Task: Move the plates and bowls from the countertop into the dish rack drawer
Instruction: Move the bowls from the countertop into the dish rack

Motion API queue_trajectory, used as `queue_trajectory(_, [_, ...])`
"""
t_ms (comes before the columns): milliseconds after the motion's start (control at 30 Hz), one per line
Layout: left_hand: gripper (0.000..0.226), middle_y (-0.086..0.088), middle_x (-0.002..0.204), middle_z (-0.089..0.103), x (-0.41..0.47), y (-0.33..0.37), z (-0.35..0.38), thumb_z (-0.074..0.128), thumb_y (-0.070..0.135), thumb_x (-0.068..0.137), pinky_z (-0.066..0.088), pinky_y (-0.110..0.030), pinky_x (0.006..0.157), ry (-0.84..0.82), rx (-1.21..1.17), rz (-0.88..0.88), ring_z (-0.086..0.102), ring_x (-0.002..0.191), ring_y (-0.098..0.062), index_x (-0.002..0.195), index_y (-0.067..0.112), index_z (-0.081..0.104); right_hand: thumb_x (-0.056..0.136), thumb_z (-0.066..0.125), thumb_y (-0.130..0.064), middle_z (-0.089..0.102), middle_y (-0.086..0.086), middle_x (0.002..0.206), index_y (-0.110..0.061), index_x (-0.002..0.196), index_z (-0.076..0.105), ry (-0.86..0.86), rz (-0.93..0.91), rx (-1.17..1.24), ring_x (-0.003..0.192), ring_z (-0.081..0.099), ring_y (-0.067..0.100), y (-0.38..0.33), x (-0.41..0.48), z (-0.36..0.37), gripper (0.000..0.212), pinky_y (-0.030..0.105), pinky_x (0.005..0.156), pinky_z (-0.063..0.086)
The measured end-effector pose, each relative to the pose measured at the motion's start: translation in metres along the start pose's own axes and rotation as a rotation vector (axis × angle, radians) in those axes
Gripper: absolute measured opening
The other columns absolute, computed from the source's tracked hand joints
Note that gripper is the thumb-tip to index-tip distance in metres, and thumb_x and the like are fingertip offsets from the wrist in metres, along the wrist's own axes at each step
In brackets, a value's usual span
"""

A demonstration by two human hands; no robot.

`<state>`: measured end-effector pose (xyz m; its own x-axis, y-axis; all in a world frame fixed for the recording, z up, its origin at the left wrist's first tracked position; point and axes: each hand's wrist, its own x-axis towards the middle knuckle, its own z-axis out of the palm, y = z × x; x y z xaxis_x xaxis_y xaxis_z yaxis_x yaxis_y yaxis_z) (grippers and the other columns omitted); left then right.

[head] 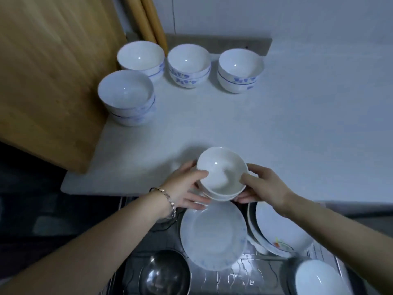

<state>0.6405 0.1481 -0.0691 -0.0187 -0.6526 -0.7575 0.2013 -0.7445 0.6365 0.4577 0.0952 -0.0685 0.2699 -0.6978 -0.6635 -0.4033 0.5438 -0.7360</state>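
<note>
I hold a small stack of white bowls [221, 173] at the countertop's front edge, above the open dish rack drawer [251, 275]. My left hand [187, 186] grips its left side and my right hand [263, 186] its right side. On the white countertop [276, 128] stand more white bowls with blue flowers: a stack at the left [127, 96], and three across the back [140, 58], [188, 64], [240, 69]. In the drawer a white plate [212, 235] leans beside several plates with a flower print [280, 231].
A wooden cutting board [53, 71] leans at the left against the counter. Two wooden rolling pins [151, 20] stand at the back. The drawer also holds a steel bowl [163, 273] and a white bowl [316, 277] at lower right.
</note>
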Motion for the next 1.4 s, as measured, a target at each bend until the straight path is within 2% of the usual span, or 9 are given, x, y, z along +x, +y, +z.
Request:
queue_trajectory(200, [0.052,-0.011,0.080,0.066,-0.014,-0.107,0.078,0.048,-0.006,0.086,0.059,-0.033,0.054,0.003,0.104,-0.096,0.068,0.047,-0.022,0.116,0.036,0.041,0.088,0.050,-0.003,0.067,0.005,0.068,-0.028,0.115,0.052,-0.062,0.141,-0.038,0.052,0.067,0.011,0.118,-0.060,-0.047,0.037,0.030,0.069,0.060])
queue_trajectory(300, [0.051,-0.013,0.073,0.066,-0.004,-0.161,0.104,0.048,-0.006,0.084,0.059,-0.038,0.058,0.030,0.164,-0.161,0.065,0.047,-0.022,0.110,0.037,0.043,0.084,0.056,-0.007,0.067,0.006,0.085,-0.026,0.125,0.050,-0.078,0.217,-0.042,0.065,0.068,0.018,0.180,-0.071,-0.057,0.045,0.038,0.075,0.059])
queue_trajectory(433, [0.049,-0.011,0.074,0.062,0.018,-0.220,0.129,0.044,-0.004,0.088,0.056,-0.029,0.047,0.018,0.161,-0.348,0.064,0.040,-0.016,0.112,0.038,0.038,0.080,0.059,-0.013,0.061,0.007,0.103,-0.015,0.136,0.043,-0.101,0.310,-0.121,0.084,0.064,0.022,0.251,-0.061,-0.058,0.058,0.030,0.069,0.060])
queue_trajectory(633, [0.054,-0.015,0.103,0.062,0.060,-0.267,0.131,0.057,0.010,0.088,0.052,-0.032,0.067,0.135,0.199,-0.461,0.064,0.080,-0.027,0.137,0.021,0.039,0.087,0.055,-0.008,0.061,0.015,0.124,-0.017,0.140,0.039,-0.040,0.384,-0.257,0.096,0.060,0.025,0.319,-0.019,-0.049,0.056,0.026,0.066,0.056])
queue_trajectory(833, [0.035,-0.015,0.113,0.055,0.081,-0.279,0.101,0.044,-0.003,0.090,0.052,-0.035,0.067,0.414,0.178,-0.396,0.058,0.072,-0.025,0.125,-0.005,0.050,0.087,0.052,-0.011,0.055,0.013,0.136,-0.020,0.145,0.034,-0.119,0.414,-0.413,0.122,0.053,0.029,0.344,0.017,-0.026,0.061,0.033,0.101,0.045])
queue_trajectory(1033, [0.035,-0.015,0.110,0.044,0.077,-0.276,0.082,0.039,-0.006,0.094,0.050,-0.026,0.036,0.443,0.060,-0.398,0.049,0.062,-0.022,0.128,-0.002,0.046,0.090,0.047,-0.011,0.052,0.019,0.136,-0.020,0.146,0.031,-0.211,0.367,-0.500,0.121,0.054,0.031,0.347,0.031,0.007,0.059,0.032,0.100,0.043])
queue_trajectory(1233, [0.017,-0.007,0.074,0.048,0.079,-0.283,0.065,0.040,-0.002,0.094,0.041,-0.027,0.061,0.454,0.062,-0.406,0.049,0.059,-0.019,0.099,0.010,0.050,0.091,0.045,-0.014,0.052,0.018,0.136,-0.020,0.148,0.024,-0.230,0.379,-0.597,0.126,0.049,0.033,0.346,0.031,0.013,0.060,0.036,0.104,0.040])
queue_trajectory(1333, [0.028,-0.007,0.080,0.052,0.076,-0.286,0.060,0.041,-0.002,0.093,0.046,-0.033,0.066,0.419,0.113,-0.407,0.052,0.061,-0.020,0.076,0.019,0.050,0.092,0.049,-0.023,0.053,0.014,0.137,-0.017,0.149,0.019,-0.234,0.407,-0.613,0.129,0.047,0.029,0.343,0.029,0.009,0.065,0.033,0.106,0.037])
queue_trajectory(1400, [0.023,-0.008,0.084,0.054,0.073,-0.283,0.059,0.041,-0.001,0.093,0.050,-0.035,0.067,0.394,0.142,-0.401,0.054,0.062,-0.018,0.082,0.016,0.052,0.091,0.051,-0.029,0.049,0.014,0.140,-0.015,0.149,0.019,-0.252,0.425,-0.667,0.130,0.046,0.029,0.334,0.027,0.008,0.067,0.033,0.105,0.038])
